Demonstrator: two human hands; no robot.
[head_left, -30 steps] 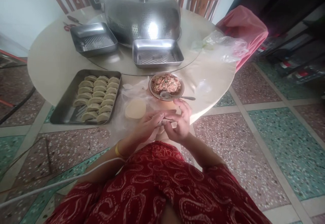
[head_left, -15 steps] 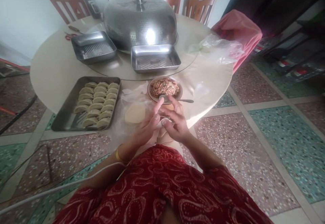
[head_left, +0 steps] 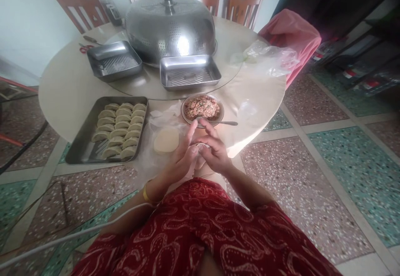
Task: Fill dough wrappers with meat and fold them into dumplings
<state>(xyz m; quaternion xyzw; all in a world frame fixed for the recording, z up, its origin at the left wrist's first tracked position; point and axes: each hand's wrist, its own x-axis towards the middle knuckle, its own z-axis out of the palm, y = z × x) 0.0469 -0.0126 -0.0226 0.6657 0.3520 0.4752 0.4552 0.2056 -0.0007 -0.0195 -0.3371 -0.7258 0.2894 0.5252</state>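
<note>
Both hands, left hand (head_left: 181, 157) and right hand (head_left: 212, 153), are pinched around a small pale dough dumpling (head_left: 201, 146); its seam could be split if squeezed unevenly, spilling filling.

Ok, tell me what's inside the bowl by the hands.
The bowl holds pinkish minced filling flecked with green. A spoon rests on its near rim, its scoop partly hidden behind the hands' fingers. What lies under the filling cannot be seen.

A round beige table (head_left: 62, 88) carried a glass turntable (head_left: 137, 85), a steel tray of folded dumplings (head_left: 79, 149), a filling bowl (head_left: 202, 108), pale round wrappers (head_left: 166, 140) and crumpled clear plastic (head_left: 268, 59).
</note>
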